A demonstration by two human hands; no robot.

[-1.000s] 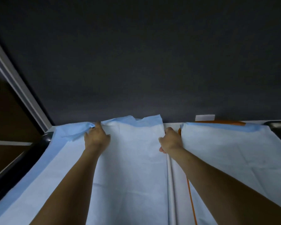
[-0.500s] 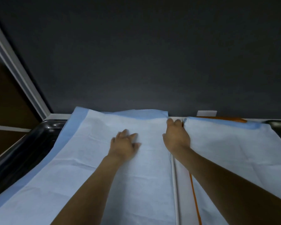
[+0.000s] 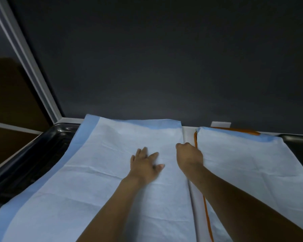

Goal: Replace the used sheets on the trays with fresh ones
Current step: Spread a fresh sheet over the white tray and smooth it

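**Left palm pressing a blue sheet flat, right hand curling at its edge**

The left hand (image 3: 145,165) is lying open on the left sheet (image 3: 103,180), fingers straight and spread, palm pressing the paper down. The right hand (image 3: 189,157) is resting knuckles-up at that sheet's right edge with its fingers curled under. Whether they are pinching the edge cannot be told.

The left sheet is showing pale blue with a darker blue border and light creases. It is lying over the black tray (image 3: 33,154), whose glossy rim is showing at the left. The right sheet (image 3: 252,163), of the same kind, is lying just beside it, reaching a second dark tray (image 3: 299,142) at far right. Between the sheets a white strip (image 3: 187,135) is running toward the dark wall (image 3: 164,67). An orange edge (image 3: 206,217) is following the right sheet's left border. A small white tag (image 3: 220,124) is sitting against the wall; any writing on it is too small to tell.
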